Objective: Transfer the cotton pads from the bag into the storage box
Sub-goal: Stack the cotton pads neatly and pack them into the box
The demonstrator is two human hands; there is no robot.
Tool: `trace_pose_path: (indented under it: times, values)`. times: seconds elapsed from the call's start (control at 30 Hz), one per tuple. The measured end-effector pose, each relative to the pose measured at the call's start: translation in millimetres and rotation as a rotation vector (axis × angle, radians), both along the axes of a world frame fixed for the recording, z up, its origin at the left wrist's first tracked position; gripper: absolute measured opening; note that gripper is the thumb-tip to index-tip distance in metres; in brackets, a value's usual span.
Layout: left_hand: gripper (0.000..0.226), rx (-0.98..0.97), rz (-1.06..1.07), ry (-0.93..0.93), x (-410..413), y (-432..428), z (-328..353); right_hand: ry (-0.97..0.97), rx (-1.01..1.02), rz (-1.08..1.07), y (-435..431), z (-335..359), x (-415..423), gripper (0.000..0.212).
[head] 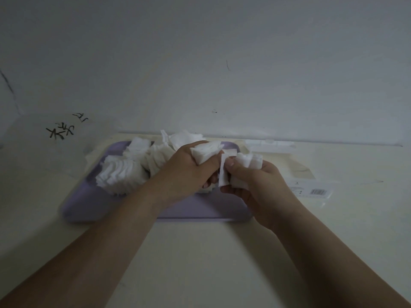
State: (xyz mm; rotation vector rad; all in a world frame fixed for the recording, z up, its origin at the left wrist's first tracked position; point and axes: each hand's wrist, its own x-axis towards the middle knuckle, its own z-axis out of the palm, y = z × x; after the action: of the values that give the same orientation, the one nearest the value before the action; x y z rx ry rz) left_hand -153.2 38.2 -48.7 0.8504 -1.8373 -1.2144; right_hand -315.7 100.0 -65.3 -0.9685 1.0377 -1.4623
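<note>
White square cotton pads lie in loose heaps on a lilac tray in the middle of the table. Over the tray's right half, my left hand grips a bunch of pads. My right hand holds a second stack of pads, and its thumb and fingers pinch one pad set on edge. The two hands almost touch. A flat clear bag with a barcode lies right of the tray. A white box stands behind it by the wall.
The pale table meets a white wall just behind the tray. Black handwritten marks sit on the wall at the left. Bare tabletop stretches in front of the tray, under my forearms.
</note>
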Motion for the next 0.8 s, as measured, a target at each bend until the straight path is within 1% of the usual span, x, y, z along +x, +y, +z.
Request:
trace_pose_path:
  times: [0.17, 0.3, 0.37, 0.43, 0.6, 0.67, 0.73, 0.77, 0.8]
  values:
    - [0.039, 0.022, 0.059, -0.031, 1.2, -4.3, -2.8, -0.032, 0.022, -0.056, 0.1, 3.2, 1.9, 0.013]
    - [0.031, 0.068, 0.086, -0.007, 3.0, -7.5, -2.8, -0.073, 0.034, -0.147, -1.7, 3.2, 0.9, 0.011]
    - [0.032, 0.063, 0.107, -0.006, 3.4, -8.1, -2.6, -0.038, 0.02, -0.196, -2.5, 2.0, 0.8, 0.014]
    - [0.031, 0.086, 0.107, 0.036, 3.2, -7.8, -1.9, 0.016, 0.014, -0.226, -3.3, 0.3, 0.2, 0.016]
    - [0.022, 0.282, 0.077, 0.242, 0.7, -11.0, -1.5, 0.05, 0.041, -0.227, -3.4, -1.3, -0.2, 0.019]
    - [0.023, 0.316, 0.046, 0.252, 0.2, -13.0, -3.2, 0.041, 0.05, -0.212, -3.8, -1.9, -0.8, 0.019]
    - [0.03, 0.315, 0.002, 0.239, 0.7, -12.7, -5.0, 0.035, 0.057, -0.191, -3.7, -2.1, -0.6, 0.018]
    - [0.031, 0.3, -0.011, 0.228, 1.3, -13.0, -6.3, 0.035, 0.057, -0.187, -3.7, -2.7, -0.7, 0.018]
    - [0.025, 0.271, -0.013, 0.213, 2.1, -13.3, -7.1, 0.033, 0.056, -0.186, -3.6, -2.9, -0.9, 0.017]
